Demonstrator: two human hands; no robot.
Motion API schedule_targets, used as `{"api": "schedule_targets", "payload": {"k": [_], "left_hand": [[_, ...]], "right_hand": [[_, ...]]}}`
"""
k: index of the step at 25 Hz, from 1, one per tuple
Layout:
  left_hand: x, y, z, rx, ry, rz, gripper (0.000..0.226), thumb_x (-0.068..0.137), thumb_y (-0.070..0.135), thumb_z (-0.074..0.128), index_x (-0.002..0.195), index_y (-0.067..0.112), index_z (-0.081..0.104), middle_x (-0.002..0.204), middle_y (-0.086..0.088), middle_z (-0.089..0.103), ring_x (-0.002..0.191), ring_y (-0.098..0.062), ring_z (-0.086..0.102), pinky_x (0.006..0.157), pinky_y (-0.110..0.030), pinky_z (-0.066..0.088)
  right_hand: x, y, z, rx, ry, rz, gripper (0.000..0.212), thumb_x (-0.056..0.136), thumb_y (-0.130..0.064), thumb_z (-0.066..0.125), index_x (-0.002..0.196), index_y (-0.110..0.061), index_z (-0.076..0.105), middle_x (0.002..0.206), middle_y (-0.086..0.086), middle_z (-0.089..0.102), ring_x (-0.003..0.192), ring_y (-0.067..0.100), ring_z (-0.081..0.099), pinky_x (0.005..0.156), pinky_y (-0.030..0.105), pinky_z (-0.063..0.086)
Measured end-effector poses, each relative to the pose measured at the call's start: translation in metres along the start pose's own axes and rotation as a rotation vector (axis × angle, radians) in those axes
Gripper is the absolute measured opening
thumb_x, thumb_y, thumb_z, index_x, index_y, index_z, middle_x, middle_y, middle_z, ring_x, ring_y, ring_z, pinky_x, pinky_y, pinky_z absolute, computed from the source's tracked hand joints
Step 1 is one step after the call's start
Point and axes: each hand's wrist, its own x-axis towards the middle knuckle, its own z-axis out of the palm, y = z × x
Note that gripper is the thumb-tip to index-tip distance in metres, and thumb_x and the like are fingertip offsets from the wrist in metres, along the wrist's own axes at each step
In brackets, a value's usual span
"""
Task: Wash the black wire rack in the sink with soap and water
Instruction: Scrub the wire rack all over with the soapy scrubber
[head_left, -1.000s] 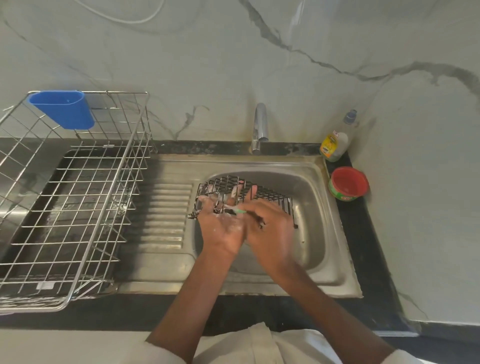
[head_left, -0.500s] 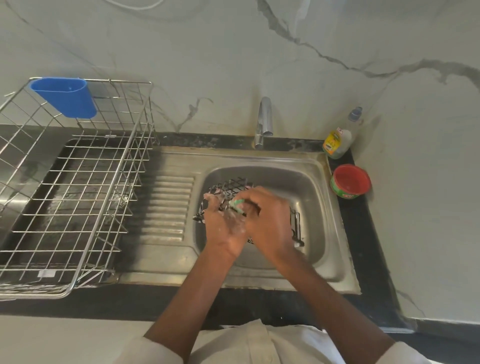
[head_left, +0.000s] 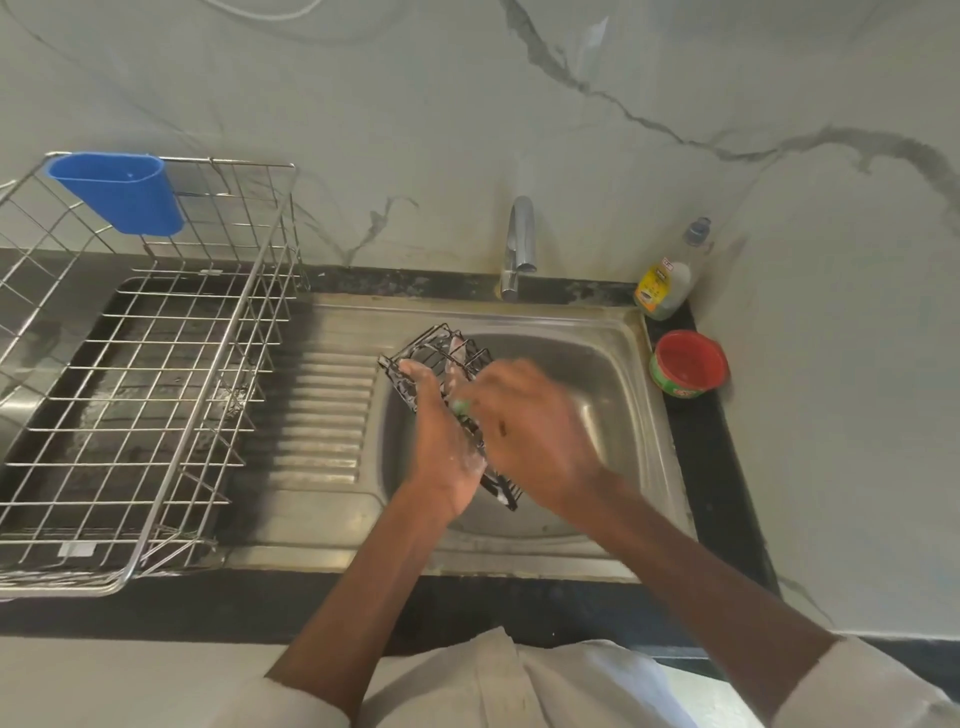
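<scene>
We see the black wire rack (head_left: 442, 358) tilted on edge over the stainless steel sink basin (head_left: 618, 395). Our left hand (head_left: 441, 441) grips it, fingers curled around the wires. Our blurred right hand (head_left: 530, 421) seems to pinch a green scrubber (head_left: 460, 406) against it.

a black stone counter (head_left: 727, 499) runs along the marble wall, with a stainless steel sink unit (head_left: 332, 519) set into it. the sink's ribbed draining board lies just left of the left hand's fingers (head_left: 415, 371). further left of them a large silver wire dish basket (head_left: 140, 384) rests on the counter. right of the right hand's blurred fingers, a round red-lidded green tub (head_left: 688, 364) sits on the counter strip, well apart from them. beyond it in the corner stands a clear bottle with a yellow label (head_left: 667, 283).
</scene>
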Motion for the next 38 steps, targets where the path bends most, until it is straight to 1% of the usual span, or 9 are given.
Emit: {"api": "schedule_targets", "payload": {"k": [4,7,11,15,18,25,30,34,38], "left_hand": [[-0.009,0.003,0.005,-0.105,0.018,0.016,0.087,0.092,0.092,0.022,0.113,0.029,0.079,0.124,-0.013,0.078,0.111,-0.027,0.077,0.102,-0.050,0.055],[-0.007,0.002,-0.001,-0.234,0.040,-0.026,0.091,0.097,0.087,0.026,0.117,0.013,0.075,0.104,-0.013,0.079,0.084,-0.025,0.080,0.080,-0.040,0.060],[-0.010,0.004,-0.004,-0.378,0.004,-0.056,0.096,0.097,0.086,0.034,0.153,0.011,0.052,0.137,-0.021,0.070,0.107,-0.036,0.076,0.090,-0.052,0.062],[-0.020,0.000,0.002,-0.416,0.002,-0.111,0.105,0.095,0.086,0.041,0.146,-0.006,0.051,0.118,-0.022,0.071,0.105,-0.032,0.073,0.089,-0.041,0.062],[-0.020,-0.002,0.003,-0.464,-0.042,-0.106,0.106,0.091,0.088,0.048,0.154,0.003,0.042,0.150,-0.026,0.056,0.125,-0.037,0.062,0.099,-0.053,0.056],[-0.030,-0.001,0.002,-0.445,-0.059,-0.141,0.112,0.096,0.087,0.029,0.142,-0.013,0.050,0.108,-0.029,0.076,0.104,-0.038,0.076,0.102,-0.050,0.056],[-0.022,0.004,0.006,-0.611,-0.096,-0.101,0.084,0.105,0.073,0.037,0.151,0.003,0.047,0.136,-0.032,0.065,0.118,-0.050,0.071,0.085,-0.058,0.063],[-0.022,0.002,0.013,-0.502,-0.064,-0.134,0.084,0.105,0.073,0.035,0.147,0.001,0.044,0.121,-0.028,0.066,0.092,-0.038,0.079,0.065,-0.046,0.066],[-0.013,0.000,0.016,-0.500,-0.060,-0.107,0.076,0.104,0.075,0.039,0.122,0.008,0.068,0.111,-0.018,0.074,0.094,-0.031,0.075,0.073,-0.043,0.067]], "right_hand": [[-0.001,0.014,-0.002,-0.014,0.181,0.263,0.024,0.084,0.009,0.070,0.096,-0.009,0.080,0.092,0.003,0.072,0.083,0.020,0.067,0.068,0.029,0.056],[-0.032,0.007,0.013,0.064,0.159,0.062,0.017,0.086,0.008,0.069,0.090,-0.005,0.079,0.088,0.003,0.072,0.077,0.016,0.065,0.068,0.026,0.054],[-0.038,0.000,0.019,0.201,0.329,0.460,0.018,0.085,-0.001,0.076,0.094,-0.016,0.082,0.087,-0.004,0.075,0.070,0.007,0.067,0.064,0.023,0.053],[-0.011,-0.022,0.016,0.268,0.297,0.202,0.014,0.088,0.004,0.075,0.094,-0.007,0.081,0.091,0.001,0.076,0.073,-0.001,0.064,0.070,0.005,0.048],[0.005,-0.011,0.007,0.206,0.329,0.312,0.018,0.087,0.009,0.072,0.088,-0.008,0.079,0.082,-0.001,0.073,0.064,-0.010,0.054,0.065,-0.002,0.038],[-0.030,-0.025,0.021,0.302,0.264,0.187,0.022,0.086,0.008,0.072,0.097,-0.008,0.081,0.096,-0.001,0.077,0.087,0.004,0.070,0.078,0.017,0.058],[-0.055,-0.001,0.025,0.185,0.258,0.361,0.022,0.087,0.008,0.072,0.098,-0.010,0.080,0.090,-0.004,0.074,0.074,-0.014,0.059,0.066,0.006,0.050],[-0.035,-0.005,0.027,0.207,0.238,0.246,0.017,0.091,0.004,0.070,0.100,-0.007,0.080,0.098,0.001,0.075,0.077,-0.005,0.064,0.071,0.006,0.050],[0.007,0.013,0.012,0.215,0.349,0.353,0.020,0.089,0.008,0.070,0.098,-0.007,0.079,0.090,0.001,0.074,0.072,-0.002,0.062,0.068,0.006,0.047]]}}
